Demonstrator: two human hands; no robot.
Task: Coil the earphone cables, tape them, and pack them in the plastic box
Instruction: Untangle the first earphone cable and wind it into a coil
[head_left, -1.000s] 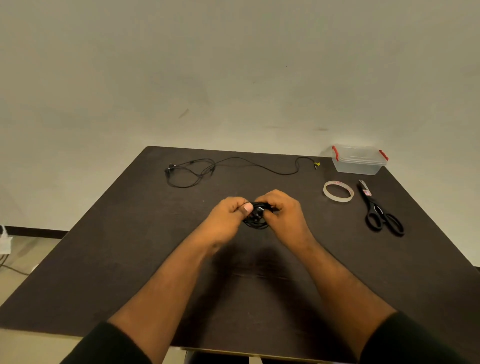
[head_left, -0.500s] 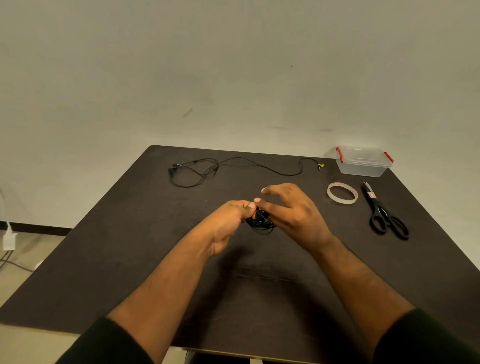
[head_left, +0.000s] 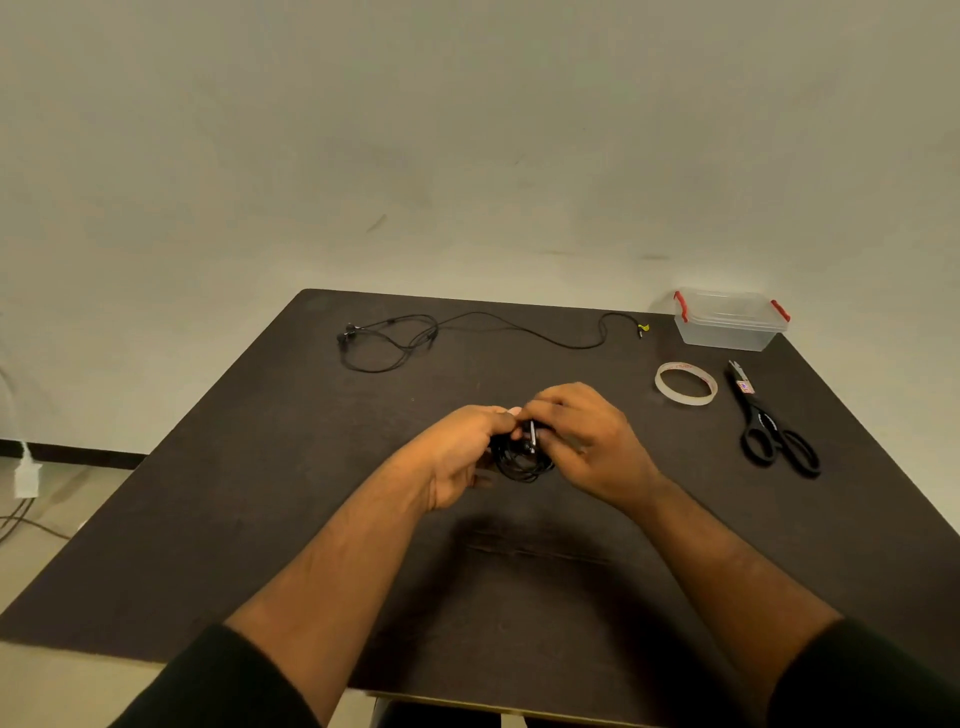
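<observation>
Plain beige wall backs a dark bench (head_left: 260, 519). Progress is early: 1 coiled earphone (head_left: 519, 460) sits mid-bench, pinched between left hand (head_left: 457, 452) and right hand (head_left: 587, 441), fingers curled round it, untaped. 1 loose earphone (head_left: 415, 338) lies along the far edge; tape roll (head_left: 685, 383), scissors (head_left: 774, 426) and closed plastic box (head_left: 730, 319) wait near the far right corner.

Bare forearms emerge from black sleeves (head_left: 218, 680) pushed up near the elbows.

black earphone cables (head_left: 521, 460), dark brown table (head_left: 260, 493), clear plastic box (head_left: 730, 325) with red clips, black scissors (head_left: 774, 428)
</observation>
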